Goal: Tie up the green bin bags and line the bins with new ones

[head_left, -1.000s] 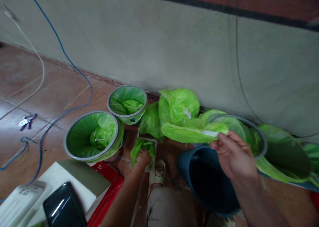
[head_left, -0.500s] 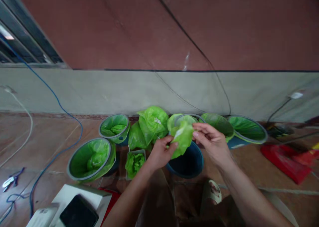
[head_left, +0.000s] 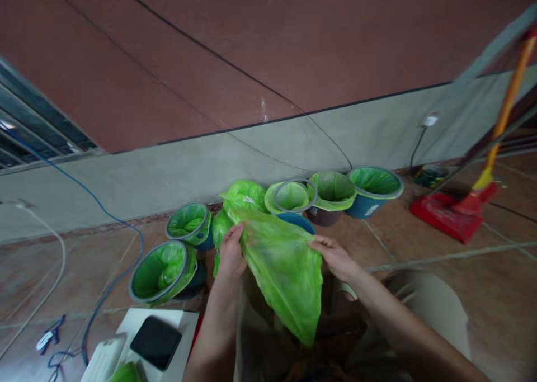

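Observation:
A thin green plastic bag (head_left: 285,264) hangs spread between my two hands, its lower end drooping toward my lap. My left hand (head_left: 232,250) pinches its upper left edge, and my right hand (head_left: 335,256) grips the upper right edge. Behind the bag, a blue bin (head_left: 297,221) shows only its far rim. Close beyond my left hand sits a filled green bag (head_left: 245,194). A loose grey ring (head_left: 314,194) lies over a green-lined bin (head_left: 274,194) just past the blue one.
Lined bins stand along the wall: a dark one (head_left: 331,194), a blue one (head_left: 371,194), and two at left, one upright (head_left: 188,225), one tilted (head_left: 161,273). A phone (head_left: 156,342) rests on a white box (head_left: 184,320). A red dustpan (head_left: 444,214) is at right.
The crumpled green bag has been opened out into a wide sheet and now hangs lower. My hands have moved apart, and the view has tilted and turned to the right.

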A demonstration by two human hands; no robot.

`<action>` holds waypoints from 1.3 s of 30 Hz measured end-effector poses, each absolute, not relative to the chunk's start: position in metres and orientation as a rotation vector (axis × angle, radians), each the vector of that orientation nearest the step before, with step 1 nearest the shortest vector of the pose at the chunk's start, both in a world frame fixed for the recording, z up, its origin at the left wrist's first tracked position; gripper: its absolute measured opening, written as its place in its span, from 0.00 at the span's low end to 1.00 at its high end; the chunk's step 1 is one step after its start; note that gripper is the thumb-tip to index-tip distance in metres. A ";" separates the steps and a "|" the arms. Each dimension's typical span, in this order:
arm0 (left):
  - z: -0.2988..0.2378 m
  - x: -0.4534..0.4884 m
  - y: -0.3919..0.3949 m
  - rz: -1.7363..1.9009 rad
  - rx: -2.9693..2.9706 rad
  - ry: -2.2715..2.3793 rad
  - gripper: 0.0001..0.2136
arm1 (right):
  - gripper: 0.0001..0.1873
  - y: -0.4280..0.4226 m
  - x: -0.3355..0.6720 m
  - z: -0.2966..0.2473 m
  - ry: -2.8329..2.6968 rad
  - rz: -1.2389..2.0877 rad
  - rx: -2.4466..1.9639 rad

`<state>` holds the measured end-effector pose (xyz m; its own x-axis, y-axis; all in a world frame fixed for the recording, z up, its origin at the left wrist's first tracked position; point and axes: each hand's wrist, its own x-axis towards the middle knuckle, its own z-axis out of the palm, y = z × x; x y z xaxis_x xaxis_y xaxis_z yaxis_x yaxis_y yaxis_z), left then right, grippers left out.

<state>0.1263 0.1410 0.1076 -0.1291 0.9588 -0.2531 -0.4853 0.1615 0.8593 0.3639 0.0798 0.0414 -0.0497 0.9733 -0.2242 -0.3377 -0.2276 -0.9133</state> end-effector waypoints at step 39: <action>0.133 0.024 0.035 0.895 0.863 1.134 0.13 | 0.12 0.126 0.319 -0.004 -0.711 1.410 -1.321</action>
